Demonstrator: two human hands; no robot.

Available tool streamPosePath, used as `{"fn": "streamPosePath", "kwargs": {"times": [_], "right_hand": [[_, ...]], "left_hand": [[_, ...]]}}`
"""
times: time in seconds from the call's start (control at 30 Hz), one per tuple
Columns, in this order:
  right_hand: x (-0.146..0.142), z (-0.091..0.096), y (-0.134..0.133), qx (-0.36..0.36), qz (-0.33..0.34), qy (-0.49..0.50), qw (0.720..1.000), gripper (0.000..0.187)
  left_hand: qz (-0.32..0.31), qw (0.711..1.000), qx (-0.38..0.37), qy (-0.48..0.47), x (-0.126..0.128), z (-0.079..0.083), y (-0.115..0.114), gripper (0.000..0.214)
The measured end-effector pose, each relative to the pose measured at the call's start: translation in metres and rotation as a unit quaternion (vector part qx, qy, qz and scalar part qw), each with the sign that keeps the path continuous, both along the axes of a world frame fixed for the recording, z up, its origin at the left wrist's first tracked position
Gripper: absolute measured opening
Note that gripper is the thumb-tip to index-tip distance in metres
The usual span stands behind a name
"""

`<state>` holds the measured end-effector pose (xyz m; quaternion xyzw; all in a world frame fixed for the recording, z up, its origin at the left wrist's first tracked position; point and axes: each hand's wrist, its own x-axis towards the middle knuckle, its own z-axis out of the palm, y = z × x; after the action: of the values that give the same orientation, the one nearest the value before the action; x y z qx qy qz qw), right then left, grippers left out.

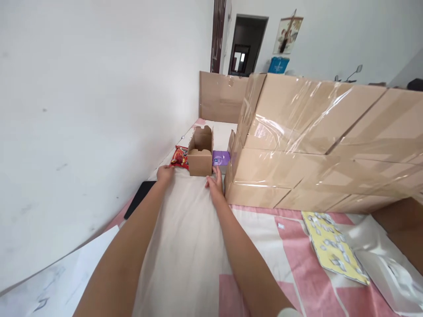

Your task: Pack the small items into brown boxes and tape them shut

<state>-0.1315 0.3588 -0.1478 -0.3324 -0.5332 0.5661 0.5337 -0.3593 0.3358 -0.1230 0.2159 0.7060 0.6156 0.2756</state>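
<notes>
Both my arms stretch forward over a cream cloth [185, 229] spread on the floor. My left hand [165, 173] rests on the cloth's far edge, fingers curled down onto it, just left of a small open cardboard box [200, 154]. My right hand [215, 181] lies at the same edge, fingers bent on the cloth, right in front of the box's near right corner. A red snack packet [180, 156] lies left of the box and a purple packet [221, 157] lies right of it.
A tall stack of tape-wrapped cartons [317, 145] stands on the right, and another carton [220, 97] at the back. A white wall runs along the left. A black flat object [140, 197] lies by the wall. A yellow sticker sheet [333, 246] and clear plastic bags [386, 259] lie on the pink-and-white mat [287, 246].
</notes>
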Motion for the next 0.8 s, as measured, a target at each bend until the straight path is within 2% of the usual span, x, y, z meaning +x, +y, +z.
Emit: {"fn": "streamPosePath", "kwargs": {"times": [0.1, 0.17, 0.27, 0.43, 0.53, 0.63, 0.73, 0.8], "right_hand": [[0.001, -0.002, 0.0, -0.001, 0.002, -0.002, 1.0, 0.085], [0.0, -0.002, 0.0, -0.001, 0.009, -0.005, 1.0, 0.083], [-0.002, -0.005, 0.004, 0.001, 0.01, -0.022, 1.0, 0.077], [-0.006, -0.005, 0.012, 0.018, -0.013, -0.056, 0.998, 0.056], [-0.006, 0.002, 0.005, 0.041, 0.02, -0.047, 0.998, 0.046], [-0.01, 0.016, -0.02, 0.058, 0.107, -0.034, 0.992, 0.04], [-0.019, 0.039, -0.067, 0.075, 0.242, -0.02, 0.967, 0.047], [-0.023, 0.062, -0.106, 0.083, 0.362, -0.029, 0.928, 0.049]], "left_hand": [[0.027, 0.999, 0.039, 0.015, -0.003, 0.012, 0.0, 0.031], [0.017, 0.997, 0.081, 0.005, -0.002, 0.022, -0.003, 0.028], [-0.002, 0.992, 0.12, -0.038, 0.008, 0.028, -0.002, 0.04], [-0.055, 0.985, 0.111, -0.12, 0.044, 0.025, 0.019, 0.051], [-0.073, 0.981, 0.105, -0.145, 0.05, 0.035, 0.014, 0.055], [-0.049, 0.985, 0.088, -0.139, 0.034, 0.057, -0.029, 0.058], [-0.013, 0.992, 0.064, -0.106, 0.012, 0.084, -0.102, 0.058], [0.012, 0.996, 0.048, -0.076, 0.005, 0.1, -0.156, 0.062]]}}
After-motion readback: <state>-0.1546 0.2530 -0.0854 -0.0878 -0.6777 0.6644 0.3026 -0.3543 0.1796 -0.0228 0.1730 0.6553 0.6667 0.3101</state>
